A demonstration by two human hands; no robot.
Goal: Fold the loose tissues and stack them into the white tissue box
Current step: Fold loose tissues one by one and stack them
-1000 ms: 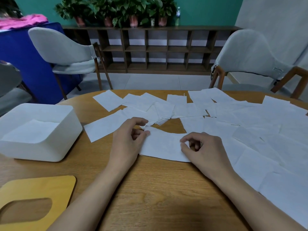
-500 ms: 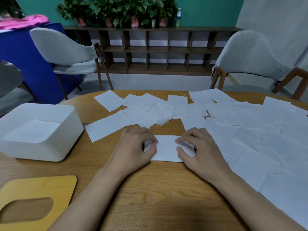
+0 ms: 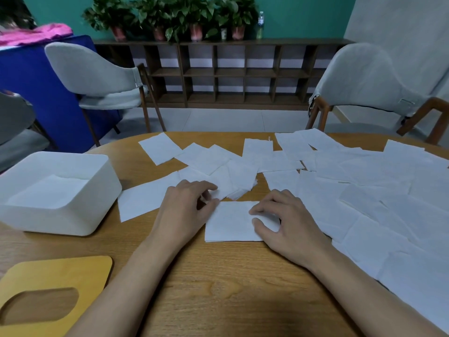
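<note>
As I watch through the head camera, two hands meet on one folded tissue [image 3: 230,221] lying flat on the wooden table [image 3: 218,288]. The right hand [image 3: 289,227] pinches its 3 o'clock edge between curled forefinger and thumb. The left hand [image 3: 184,210] has its fingers curled, with the thumb at the tissue's 10 o'clock corner; I cannot tell whether it grips. One white tissue box [image 3: 60,215] stands open at 9 o'clock, well apart, with one flat sheet [image 3: 48,190] showing inside. One yellow lid [image 3: 56,271] lies at 8 o'clock. Loose tissues [image 3: 364,203] spread from 10 round to 4 o'clock, overlapping too much for me to count. Three chairs [image 3: 102,76] stand beyond the table.
</note>
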